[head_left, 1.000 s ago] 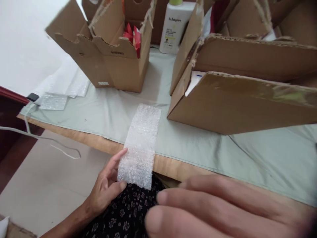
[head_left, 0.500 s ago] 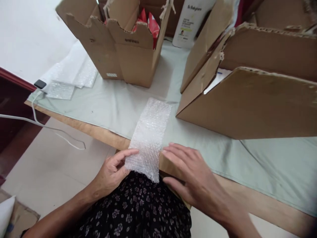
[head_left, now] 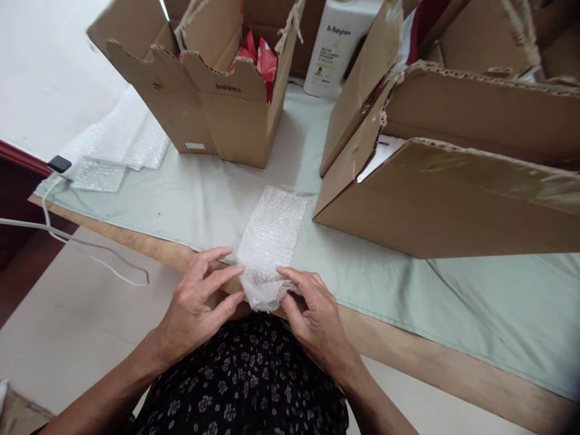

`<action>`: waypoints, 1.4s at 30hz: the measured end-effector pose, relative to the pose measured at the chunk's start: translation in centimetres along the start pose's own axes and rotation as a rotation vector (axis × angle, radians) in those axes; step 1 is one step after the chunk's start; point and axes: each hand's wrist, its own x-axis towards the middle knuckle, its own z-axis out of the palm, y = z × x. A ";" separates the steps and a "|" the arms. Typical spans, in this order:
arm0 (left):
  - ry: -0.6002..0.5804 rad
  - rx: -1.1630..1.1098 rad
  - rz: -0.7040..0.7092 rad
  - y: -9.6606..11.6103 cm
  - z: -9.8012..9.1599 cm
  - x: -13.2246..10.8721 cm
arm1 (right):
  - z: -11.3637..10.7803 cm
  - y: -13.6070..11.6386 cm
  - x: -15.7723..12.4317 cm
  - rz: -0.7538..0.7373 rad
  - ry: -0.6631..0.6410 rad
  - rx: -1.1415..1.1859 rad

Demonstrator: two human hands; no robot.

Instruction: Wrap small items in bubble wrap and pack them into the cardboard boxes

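A clear bubble wrap bag [head_left: 274, 232] lies over the table's near edge, its near end curled up and crumpled. My right hand [head_left: 312, 308] pinches the near right corner between thumb and fingers. On the other side, my left hand [head_left: 199, 296] has its fingers apart, with the fingertips at the bag's left edge. Whether those fingertips press on the plastic I cannot tell.
At the back left stands an open cardboard box [head_left: 235, 127] with red packets [head_left: 267, 63]. A larger carton [head_left: 453, 205] fills the right. Between them is a white bottle [head_left: 333, 54]. More bubble wrap sheets [head_left: 122, 139] lie far left, beside a white cable [head_left: 104, 244].
My right hand has moved in and taken the bag's near right corner. The bag's near end, which hung flat, is now curled up. My left hand has let go and spread its fingers.
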 end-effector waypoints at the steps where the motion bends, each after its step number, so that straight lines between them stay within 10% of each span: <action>1: -0.002 -0.001 0.020 0.0 0.2 0.1 | 0.0 0.0 0.0 0.011 0.003 -0.002; 12: 0.037 -0.054 -0.132 -0.8 2.0 1.2 | 0.5 0.1 0.0 0.114 0.060 -0.017; 17: 0.073 0.033 -0.081 -1.0 2.7 1.4 | -0.4 -0.1 -0.6 -0.062 0.265 -0.239; 25: 0.049 0.148 -0.059 -0.8 3.0 1.3 | 0.1 -0.7 -0.3 -0.247 -0.151 -0.404; 42: -0.069 -0.117 0.161 -1.3 1.9 1.3 | -0.8 -0.9 1.5 -0.067 -0.071 -0.070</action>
